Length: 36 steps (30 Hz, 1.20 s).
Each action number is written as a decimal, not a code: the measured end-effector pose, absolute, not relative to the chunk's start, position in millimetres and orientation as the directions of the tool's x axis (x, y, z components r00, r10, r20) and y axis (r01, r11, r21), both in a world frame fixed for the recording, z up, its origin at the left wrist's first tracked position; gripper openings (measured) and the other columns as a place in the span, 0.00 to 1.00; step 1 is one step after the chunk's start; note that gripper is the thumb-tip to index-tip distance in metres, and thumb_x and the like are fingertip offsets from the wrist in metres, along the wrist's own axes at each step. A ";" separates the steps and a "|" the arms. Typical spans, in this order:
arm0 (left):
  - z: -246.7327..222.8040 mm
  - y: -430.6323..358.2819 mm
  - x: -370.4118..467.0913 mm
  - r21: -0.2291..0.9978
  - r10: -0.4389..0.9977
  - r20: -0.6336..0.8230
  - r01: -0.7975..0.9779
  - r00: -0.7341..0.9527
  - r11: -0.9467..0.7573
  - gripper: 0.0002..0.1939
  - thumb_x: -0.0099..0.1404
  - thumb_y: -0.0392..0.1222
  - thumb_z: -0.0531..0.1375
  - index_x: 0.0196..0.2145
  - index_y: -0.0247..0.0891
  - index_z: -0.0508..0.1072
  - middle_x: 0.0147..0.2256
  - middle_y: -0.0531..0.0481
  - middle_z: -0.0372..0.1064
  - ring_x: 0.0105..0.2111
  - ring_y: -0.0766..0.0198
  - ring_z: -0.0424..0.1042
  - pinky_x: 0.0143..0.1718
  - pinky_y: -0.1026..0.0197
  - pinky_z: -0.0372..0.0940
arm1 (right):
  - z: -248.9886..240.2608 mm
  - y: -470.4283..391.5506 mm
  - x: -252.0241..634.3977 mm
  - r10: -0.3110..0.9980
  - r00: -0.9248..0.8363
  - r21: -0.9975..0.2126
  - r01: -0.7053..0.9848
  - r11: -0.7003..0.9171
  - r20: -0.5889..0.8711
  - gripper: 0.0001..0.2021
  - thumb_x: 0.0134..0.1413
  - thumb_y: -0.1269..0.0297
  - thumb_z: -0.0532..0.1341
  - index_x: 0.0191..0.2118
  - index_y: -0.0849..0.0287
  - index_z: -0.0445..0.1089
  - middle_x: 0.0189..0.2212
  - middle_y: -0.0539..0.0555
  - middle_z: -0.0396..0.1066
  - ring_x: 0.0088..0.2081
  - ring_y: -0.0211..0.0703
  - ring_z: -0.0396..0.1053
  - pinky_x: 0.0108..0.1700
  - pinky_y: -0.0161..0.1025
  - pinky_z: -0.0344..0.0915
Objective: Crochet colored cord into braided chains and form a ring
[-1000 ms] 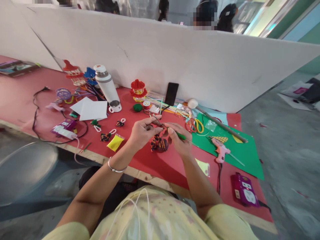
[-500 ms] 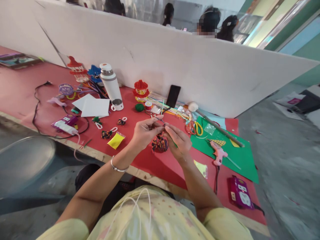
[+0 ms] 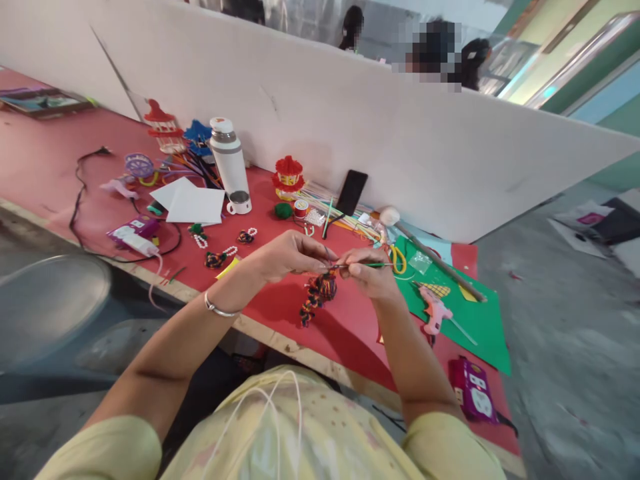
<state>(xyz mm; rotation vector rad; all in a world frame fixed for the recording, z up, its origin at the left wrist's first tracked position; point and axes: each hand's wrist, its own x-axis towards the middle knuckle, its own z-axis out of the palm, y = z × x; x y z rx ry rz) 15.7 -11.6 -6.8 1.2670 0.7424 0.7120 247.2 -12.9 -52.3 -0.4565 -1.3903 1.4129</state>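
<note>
My left hand pinches the top of a crocheted piece of dark multicoloured yarn, whose curly end hangs over the red tabletop. In my right hand is a slim crochet hook with a green handle, lying nearly level. Its tip meets the yarn between my two hands; the exact loop is too small to make out. Small crocheted pieces with strings of white beads, such as a multicoloured one and a green one, lie left of my left hand.
A white flask and white paper sheets stand and lie to the left. Behind my hands are a red thread spool and a phone. Rightward lie yellow-handled scissors, a pink glue gun and a purple power strip.
My right hand has turned and moved slightly right, so the hook now lies level and shows clearly. The yarn piece's curly end now hangs lower. My left hand covers part of the yellow packet.
</note>
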 end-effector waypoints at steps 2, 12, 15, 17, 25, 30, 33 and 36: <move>-6.8 -10.3 14.4 0.989 0.811 -0.119 -0.007 0.573 0.150 0.18 0.48 0.39 0.76 0.39 0.36 0.87 0.31 0.45 0.82 0.25 0.68 0.71 0.25 0.66 0.61 | -48.0 -10.9 253.9 0.824 -0.435 -0.918 -0.319 0.235 0.362 0.07 0.47 0.60 0.78 0.34 0.50 0.84 0.34 0.53 0.85 0.28 0.37 0.78 0.33 0.34 0.76; -13.0 -5.2 20.8 0.979 0.881 -0.031 0.192 0.472 -0.069 0.12 0.49 0.35 0.70 0.35 0.37 0.87 0.34 0.47 0.84 0.34 0.59 0.80 0.39 0.61 0.73 | -20.3 -5.2 276.2 0.713 -0.616 -0.888 0.048 0.457 0.334 0.05 0.54 0.65 0.73 0.38 0.57 0.83 0.39 0.57 0.84 0.40 0.45 0.82 0.46 0.40 0.78; -18.7 -4.5 24.6 0.964 0.918 0.039 0.227 0.395 -0.139 0.10 0.51 0.34 0.68 0.33 0.36 0.87 0.32 0.46 0.83 0.33 0.58 0.80 0.36 0.62 0.72 | -14.2 -9.9 273.0 0.681 -0.611 -0.784 0.152 0.602 0.404 0.05 0.58 0.66 0.70 0.40 0.56 0.83 0.40 0.56 0.84 0.41 0.45 0.82 0.46 0.40 0.78; -23.5 -3.6 25.7 0.945 0.934 0.098 0.262 0.342 -0.195 0.10 0.52 0.35 0.68 0.33 0.37 0.87 0.31 0.47 0.83 0.32 0.58 0.80 0.34 0.62 0.71 | -14.6 -13.7 269.6 0.658 -0.590 -0.682 0.232 0.694 0.468 0.06 0.59 0.68 0.67 0.40 0.55 0.82 0.41 0.55 0.84 0.42 0.44 0.83 0.47 0.39 0.79; -29.5 -1.9 25.7 0.895 0.956 0.194 0.359 0.219 -0.264 0.09 0.55 0.38 0.67 0.34 0.35 0.86 0.29 0.48 0.81 0.31 0.59 0.78 0.31 0.64 0.67 | -28.4 -27.3 253.0 0.532 -0.530 -0.373 0.382 0.845 0.661 0.12 0.62 0.73 0.62 0.48 0.54 0.78 0.47 0.58 0.83 0.46 0.44 0.82 0.50 0.42 0.79; -30.5 0.8 29.7 0.992 0.977 0.079 0.084 0.197 -0.097 0.12 0.51 0.37 0.70 0.35 0.33 0.85 0.27 0.49 0.79 0.29 0.62 0.75 0.33 0.63 0.69 | -39.2 -28.6 247.4 0.462 -0.526 -0.291 0.378 0.879 0.714 0.16 0.64 0.73 0.62 0.55 0.54 0.75 0.50 0.62 0.81 0.50 0.47 0.80 0.51 0.46 0.78; -28.3 -1.9 31.0 0.999 0.979 0.029 -0.043 0.200 -0.021 0.14 0.49 0.36 0.72 0.36 0.31 0.84 0.26 0.49 0.77 0.27 0.66 0.72 0.30 0.65 0.66 | -44.1 -27.4 246.6 0.488 -0.491 -0.300 0.414 0.860 0.721 0.18 0.65 0.71 0.63 0.58 0.51 0.73 0.52 0.62 0.80 0.51 0.47 0.79 0.52 0.46 0.78; -24.8 -6.9 32.5 0.987 0.978 -0.031 -0.150 0.205 0.063 0.20 0.48 0.38 0.74 0.41 0.30 0.84 0.23 0.52 0.72 0.21 0.72 0.64 0.22 0.68 0.55 | -53.3 -27.6 244.2 0.492 -0.453 -0.271 0.469 0.841 0.744 0.22 0.65 0.71 0.63 0.62 0.46 0.71 0.60 0.61 0.76 0.54 0.50 0.78 0.54 0.50 0.77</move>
